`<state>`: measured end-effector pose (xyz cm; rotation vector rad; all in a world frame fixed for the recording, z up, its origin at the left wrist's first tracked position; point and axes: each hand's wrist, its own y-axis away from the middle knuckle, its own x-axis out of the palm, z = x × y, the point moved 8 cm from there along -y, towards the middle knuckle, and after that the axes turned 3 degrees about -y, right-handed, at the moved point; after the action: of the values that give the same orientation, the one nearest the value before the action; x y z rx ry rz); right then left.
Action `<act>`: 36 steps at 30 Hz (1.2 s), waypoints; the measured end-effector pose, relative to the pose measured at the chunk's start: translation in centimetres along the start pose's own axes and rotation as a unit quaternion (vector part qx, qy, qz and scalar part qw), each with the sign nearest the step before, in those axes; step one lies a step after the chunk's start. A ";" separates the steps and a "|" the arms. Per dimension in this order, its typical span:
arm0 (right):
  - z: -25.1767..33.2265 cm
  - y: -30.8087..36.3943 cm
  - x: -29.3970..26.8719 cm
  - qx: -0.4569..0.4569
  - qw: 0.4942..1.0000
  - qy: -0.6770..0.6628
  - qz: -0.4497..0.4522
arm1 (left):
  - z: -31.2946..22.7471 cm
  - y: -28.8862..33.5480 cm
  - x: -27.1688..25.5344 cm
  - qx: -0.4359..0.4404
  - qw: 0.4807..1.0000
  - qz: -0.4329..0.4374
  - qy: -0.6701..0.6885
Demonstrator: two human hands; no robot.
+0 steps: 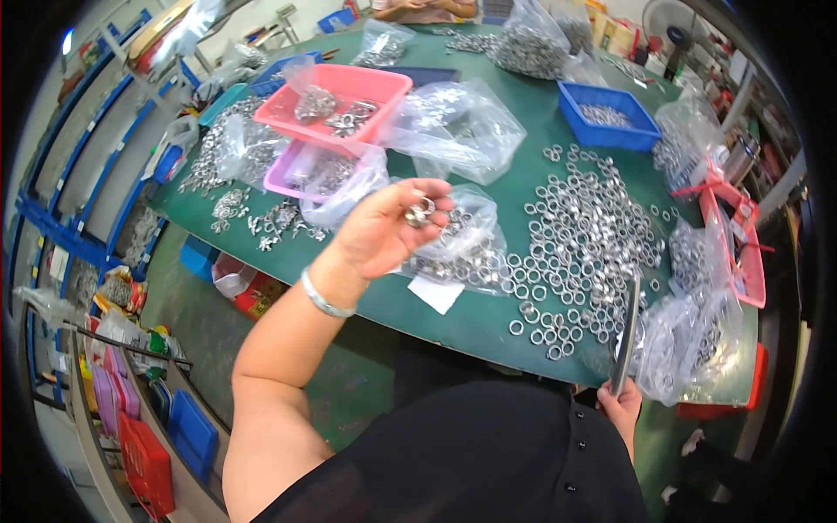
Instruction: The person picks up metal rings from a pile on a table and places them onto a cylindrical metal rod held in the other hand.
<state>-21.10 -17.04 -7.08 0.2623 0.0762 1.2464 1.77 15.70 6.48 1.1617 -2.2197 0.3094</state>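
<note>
My left hand (pixel 384 228) is raised over the green table (pixel 418 327), palm up, its fingers curled round a few small shiny metal rings (pixel 420 212). Just beyond it lies a clear plastic bag (pixel 478 259) of metal parts, with a white paper slip (pixel 434 295) beside it. Low at the table's front edge, my right hand (pixel 620 404) is closed round the lower end of a slim metal rod (pixel 626 340). The rod points up and away from me. Left of it and behind it spreads a loose pile of metal rings (pixel 588 235).
A pink basket (pixel 397 84) of metal parts overlaps a purple basket (pixel 277 179) at the left. A blue tray (pixel 610 129) stands at the far right. Filled clear bags (pixel 693 336) crowd the right edge. Another person's arms (pixel 425 10) show across the table.
</note>
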 end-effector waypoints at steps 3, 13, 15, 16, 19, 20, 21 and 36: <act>-0.2 -0.2 0.1 -0.008 1.000 -0.011 0.010 | -5.7 1.5 -3.6 0.060 0.995 -0.063 -0.048; 0.2 -0.6 0.4 -0.009 1.000 -0.014 -0.025 | -28.7 -3.5 -16.2 0.195 0.860 -0.384 -0.276; 0.3 -0.2 0.3 0.000 0.999 0.000 -0.053 | -29.9 -6.8 -17.2 0.203 0.829 -0.410 -0.322; 0.3 0.2 0.0 0.003 0.998 0.002 -0.062 | -31.2 -7.7 -17.4 0.205 0.811 -0.421 -0.352; -0.8 -1.1 -0.7 0.009 0.999 -0.013 -0.029 | -37.9 -6.1 -20.0 0.202 0.675 -0.424 -0.570; -0.5 -0.9 -0.5 0.017 0.999 -0.007 -0.040 | -37.2 -8.3 -20.3 0.104 0.551 -0.385 -0.733; -0.2 -0.9 -0.2 0.021 0.999 0.002 -0.047 | -36.5 -10.2 -20.2 0.038 0.386 -0.327 -0.861; -0.3 -0.7 0.0 0.064 0.995 0.041 -0.066 | -27.8 -12.1 -12.7 0.152 0.635 -0.289 -0.700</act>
<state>-20.49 -17.20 -7.57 0.3118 0.2408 1.1225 28.31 29.79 19.78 2.8839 -2.6689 -0.8599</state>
